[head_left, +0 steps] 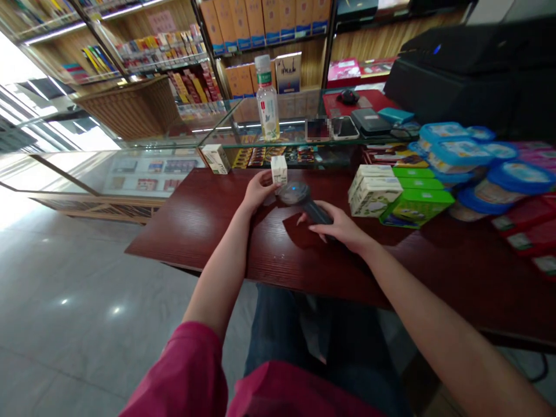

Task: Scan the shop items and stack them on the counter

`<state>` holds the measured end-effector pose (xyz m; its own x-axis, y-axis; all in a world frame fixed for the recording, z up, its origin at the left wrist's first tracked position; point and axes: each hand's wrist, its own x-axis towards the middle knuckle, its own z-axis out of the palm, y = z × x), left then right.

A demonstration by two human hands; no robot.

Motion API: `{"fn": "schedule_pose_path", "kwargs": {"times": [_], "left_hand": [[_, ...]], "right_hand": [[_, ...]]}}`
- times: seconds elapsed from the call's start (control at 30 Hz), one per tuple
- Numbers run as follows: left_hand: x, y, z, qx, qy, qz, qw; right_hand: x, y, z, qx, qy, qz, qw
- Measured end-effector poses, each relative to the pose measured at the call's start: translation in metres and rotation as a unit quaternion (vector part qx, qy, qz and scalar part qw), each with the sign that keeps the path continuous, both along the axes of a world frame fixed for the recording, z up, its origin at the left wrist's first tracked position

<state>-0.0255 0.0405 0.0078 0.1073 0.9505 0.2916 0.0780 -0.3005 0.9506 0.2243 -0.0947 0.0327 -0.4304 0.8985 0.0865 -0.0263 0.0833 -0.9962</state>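
Observation:
My left hand [260,190] is closed on a small white carton [279,168] with green print, near the far side of the dark red-brown table. Wrapped round the handle of a dark grey barcode scanner [309,204] is my right hand [336,226]. The scanner's head, with a small blue light on top, points left at the carton and is close to it. A similar white carton [216,158] stands alone at the table's far left corner. Right of the scanner stand white-and-green cartons [374,191] beside bright green boxes [414,200].
Blue-lidded tubs [460,152] and red packs [532,231] crowd the table's right end. On the glass counter [226,124] behind stand a drink bottle [268,104], a phone [345,127] and a black mouse [348,97]. A wicker basket [130,107] sits at the left.

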Motion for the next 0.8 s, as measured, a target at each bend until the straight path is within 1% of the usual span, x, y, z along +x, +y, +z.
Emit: {"fn": "schedule_pose_path", "kwargs": {"times": [0.07,0.13,0.37,0.53,0.63,0.73,0.8], "left_hand": [[0.001,-0.004,0.001,-0.011,-0.001,0.032,0.999],[0.001,-0.008,0.002,-0.021,0.001,0.061,0.998],[0.001,-0.011,0.004,-0.024,-0.011,0.106,0.994],[0.004,-0.011,0.006,-0.029,-0.008,0.119,0.992],[0.005,-0.011,0.005,-0.031,-0.006,0.116,0.993],[0.001,-0.013,0.004,-0.009,0.027,0.121,0.992],[-0.005,-0.016,0.003,0.016,0.078,0.167,0.983]], "right_hand": [[0.000,0.001,-0.001,0.004,-0.028,0.035,0.999],[0.000,0.000,-0.002,0.011,-0.046,0.050,0.998],[-0.001,-0.002,-0.005,0.022,-0.045,0.017,0.999],[-0.002,-0.002,-0.004,0.028,-0.033,0.003,0.999],[-0.001,-0.002,-0.005,0.024,-0.036,-0.001,0.999],[0.000,-0.002,-0.007,0.015,-0.033,-0.012,0.999],[0.000,-0.002,-0.008,0.010,-0.030,-0.020,0.999]]}}
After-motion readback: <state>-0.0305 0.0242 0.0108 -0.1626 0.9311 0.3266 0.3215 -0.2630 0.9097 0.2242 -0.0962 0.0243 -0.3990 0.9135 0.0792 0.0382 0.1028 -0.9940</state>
